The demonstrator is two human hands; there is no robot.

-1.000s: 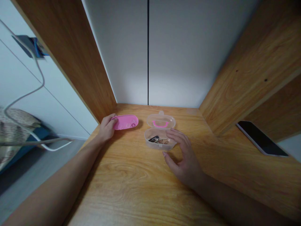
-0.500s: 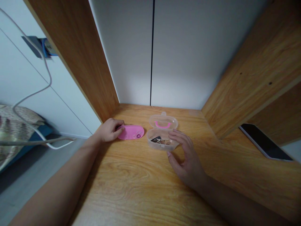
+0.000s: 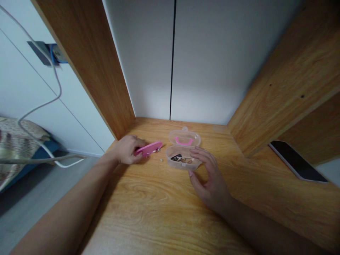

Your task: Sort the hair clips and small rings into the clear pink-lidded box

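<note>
My left hand [image 3: 129,150] pinches a pink oval plastic tray [image 3: 152,148] at its left end. The tray is tilted on edge above the desk. Small shiny pieces [image 3: 157,150] lie at its lower edge, and a tiny pale bit [image 3: 161,160] rests on the wood nearby; their kind is too small to tell. To the right stands a clear plastic box [image 3: 174,164] with its lid [image 3: 172,134] swung back, a pink handle [image 3: 183,141] on that lid. Dark and metallic hair clips [image 3: 180,159] appear to lie inside. My right hand [image 3: 211,179] holds the box's right end between thumb and fingers.
A phone [image 3: 297,161] lies on the far right beyond a wooden panel [image 3: 281,88]. White panels [image 3: 207,71] close off the back. A wooden upright [image 3: 92,71] stands at left, with a white cable [image 3: 60,85] hanging beyond it. The wooden desk [image 3: 148,212] extends towards me.
The pink tray has gone from lying flat to being tilted up by my left hand, and small pieces now show on the desk beside it. My right hand has stayed at the box.
</note>
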